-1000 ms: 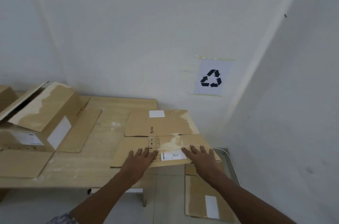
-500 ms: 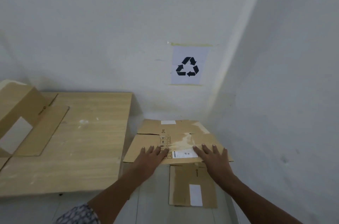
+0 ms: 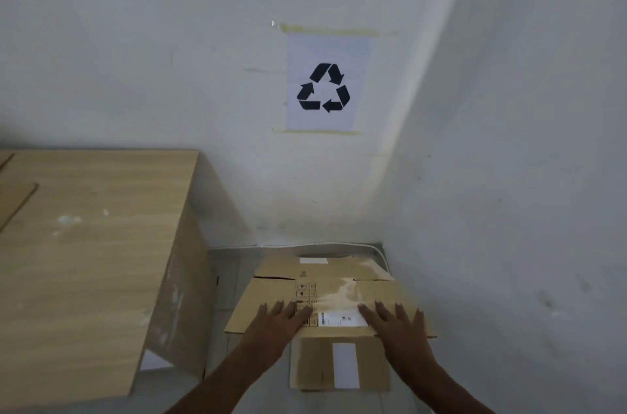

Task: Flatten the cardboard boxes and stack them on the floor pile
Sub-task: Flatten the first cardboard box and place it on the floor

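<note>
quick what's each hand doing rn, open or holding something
Left hand: open, palm flat on the flattened box, gripping nothing.
Right hand: open, fingers spread, also flat on that box.

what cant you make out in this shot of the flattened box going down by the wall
Head view only:
- Flat brown cardboard floor pile: its depth and far end are covered by the flattened brown cardboard box.
- White shipping label: print too small and blurred to read.
- Left hand and right hand: palms hidden, so grip or mere press is unclear.
- Light wooden table: cut off by the left edge.
</note>
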A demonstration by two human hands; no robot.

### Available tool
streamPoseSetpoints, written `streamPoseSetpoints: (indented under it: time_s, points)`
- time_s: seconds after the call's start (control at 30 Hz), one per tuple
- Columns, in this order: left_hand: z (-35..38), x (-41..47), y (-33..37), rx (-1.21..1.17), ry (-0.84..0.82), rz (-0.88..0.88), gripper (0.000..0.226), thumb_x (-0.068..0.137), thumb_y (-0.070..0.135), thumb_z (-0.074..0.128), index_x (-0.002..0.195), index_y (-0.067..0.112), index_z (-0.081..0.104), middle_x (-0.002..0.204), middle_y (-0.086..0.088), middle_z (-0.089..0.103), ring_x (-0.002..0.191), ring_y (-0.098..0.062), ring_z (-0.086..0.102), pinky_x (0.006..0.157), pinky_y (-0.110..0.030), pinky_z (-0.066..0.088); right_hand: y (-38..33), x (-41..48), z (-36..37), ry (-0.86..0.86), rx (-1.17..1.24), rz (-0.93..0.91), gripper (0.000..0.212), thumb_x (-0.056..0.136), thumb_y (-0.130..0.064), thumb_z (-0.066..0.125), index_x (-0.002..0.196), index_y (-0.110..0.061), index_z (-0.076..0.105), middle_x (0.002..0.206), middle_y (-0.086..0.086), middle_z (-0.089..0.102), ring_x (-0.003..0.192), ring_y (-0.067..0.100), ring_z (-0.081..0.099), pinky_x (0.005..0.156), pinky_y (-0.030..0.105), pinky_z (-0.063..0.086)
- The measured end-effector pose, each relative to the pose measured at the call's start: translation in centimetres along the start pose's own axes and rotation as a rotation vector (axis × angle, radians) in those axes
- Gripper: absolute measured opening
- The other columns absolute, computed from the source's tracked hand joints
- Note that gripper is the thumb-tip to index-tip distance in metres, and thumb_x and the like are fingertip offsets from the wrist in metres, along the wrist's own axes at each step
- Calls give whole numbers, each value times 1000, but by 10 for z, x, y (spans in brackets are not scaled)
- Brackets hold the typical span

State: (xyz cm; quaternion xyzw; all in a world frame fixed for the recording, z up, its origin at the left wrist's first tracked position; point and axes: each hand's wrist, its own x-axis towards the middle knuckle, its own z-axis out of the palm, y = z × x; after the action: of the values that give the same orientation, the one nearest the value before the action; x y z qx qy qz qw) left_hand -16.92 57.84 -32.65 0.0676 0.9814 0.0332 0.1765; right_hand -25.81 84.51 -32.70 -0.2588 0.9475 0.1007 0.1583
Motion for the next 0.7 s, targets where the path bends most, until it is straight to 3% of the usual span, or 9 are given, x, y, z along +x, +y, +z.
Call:
streamPoseSetpoints:
  time_s: [0.13, 0.23, 0.33, 0.4, 0.47, 0.6, 0.7]
  points:
    - [77, 49, 13, -19, 28, -13, 84, 94, -4, 48, 155, 28, 1, 163, -11, 11, 148, -36, 15, 118, -56, 16, 21, 41, 91, -49, 4, 13, 97, 60, -50, 87, 140, -42, 33, 127, 4, 66, 106, 44, 64, 81, 70, 44]
    - [144, 89, 24, -37, 48, -20, 83, 94, -2, 48, 155, 29, 1, 163, -11, 11, 148, -36, 16, 118, -56, 16, 39, 75, 171, 13, 1, 8, 99, 57, -53, 88, 140, -42, 36, 124, 3, 67, 104, 43, 66, 81, 70, 45]
    - [215, 125, 35, -30, 51, -20, 79, 96, 0, 45, 156, 28, 2, 163, -13, 12, 147, -38, 16, 118, -56, 15, 43, 94, 230, -17, 9, 29, 91, 75, -50, 76, 146, -44, 21, 140, 5, 56, 119, 46, 56, 92, 73, 38]
    - [264, 150, 41, -27, 82, -26, 81, 95, -4, 45, 156, 27, 2, 162, -13, 12, 147, -39, 16, 117, -56, 16, 45, 105, 272, 34, 0, 39, 71, 96, -41, 52, 150, -45, 6, 159, 5, 30, 140, 46, 31, 107, 70, 19]
    - [309, 171, 46, -15, 82, -27, 80, 95, -4, 44, 156, 27, 2, 162, -13, 12, 147, -39, 16, 117, -57, 16, 47, 116, 312, 24, 3, 53, 61, 104, -34, 35, 152, -44, 0, 164, 4, 12, 147, 42, 14, 112, 67, 8]
    - [380, 194, 57, -24, 50, -36, 72, 99, 2, 41, 156, 27, 5, 162, -14, 12, 146, -40, 16, 117, -57, 15, 43, 121, 381, 11, 31, 34, 65, 102, -13, 30, 153, -42, 3, 164, 0, 12, 148, 37, 13, 114, 63, 11]
    - [412, 203, 62, -40, 30, -48, 72, 99, 3, 41, 156, 28, 4, 163, -13, 10, 147, -40, 14, 117, -57, 14, 44, 130, 418, 6, 29, 26, 66, 101, -11, 29, 152, -43, 2, 164, -1, 11, 148, 36, 14, 113, 62, 15]
